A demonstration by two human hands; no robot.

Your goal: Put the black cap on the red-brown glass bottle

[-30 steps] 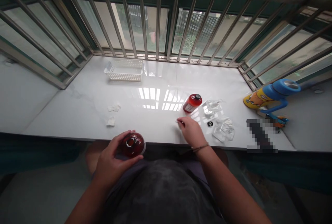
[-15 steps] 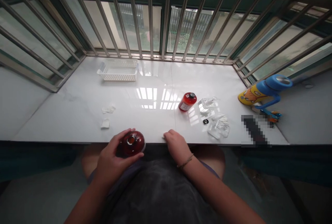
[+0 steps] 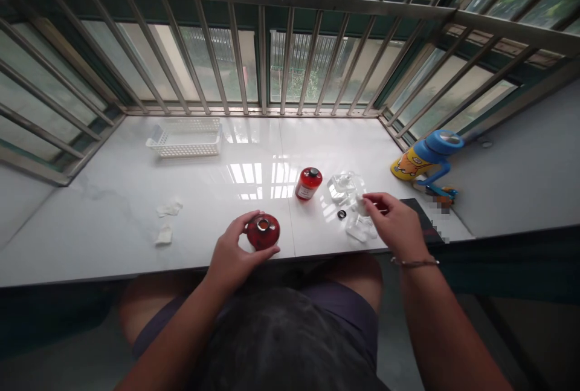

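Observation:
My left hand [image 3: 233,250] is wrapped around a squat red glass bottle [image 3: 264,235] near the counter's front edge. The bottle stands upright, and its round mouth is open. Over on the right, the fingertips of my right hand [image 3: 397,225] pinch a small piece of white tissue [image 3: 361,203], partly hidden by the fingers. Beneath and beside it lie a clear plastic wrapper [image 3: 360,229] and a clear plastic box [image 3: 339,187]. A black ring [image 3: 341,214] rests just left of the wrapper. Between my hands, farther back, stands a red bottle with a black cap [image 3: 309,184].
A white perforated basket [image 3: 188,148] sits at the back left. Two crumpled tissue pieces [image 3: 164,235] lie at left. A blue and yellow flask [image 3: 419,155] stands at right, with a dark flat object [image 3: 421,222] near it. Metal window bars [image 3: 290,64] border the counter's back.
My right hand has moved from the front edge to the right and now pinches white tissue. My left hand has brought the squat bottle farther over the counter. The view has shifted right.

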